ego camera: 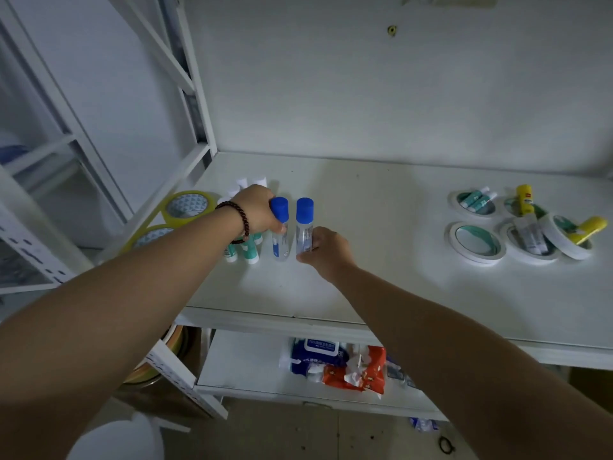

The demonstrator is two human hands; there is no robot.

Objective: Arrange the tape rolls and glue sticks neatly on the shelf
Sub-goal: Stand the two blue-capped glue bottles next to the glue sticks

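Observation:
Two clear glue bottles with blue caps stand upright side by side on the white shelf (381, 287). My left hand (257, 209), with a bead bracelet on the wrist, grips the left bottle (279, 227) just under its cap. My right hand (326, 249) holds the right bottle (304, 225) near its base. Several small white and teal glue sticks (247, 250) stand behind my left hand. Two yellow tape rolls (187, 205) lie at the shelf's left edge. At the right, several white tape rolls (476, 242) lie flat with glue sticks, two of them yellow (524, 199), inside them.
A white metal shelf post (199, 94) rises at the left. The lower shelf holds wipe packets (315, 358) and a red wrapper (365, 371). A round tin (166, 360) sits low at the left. The wall stands behind the shelf.

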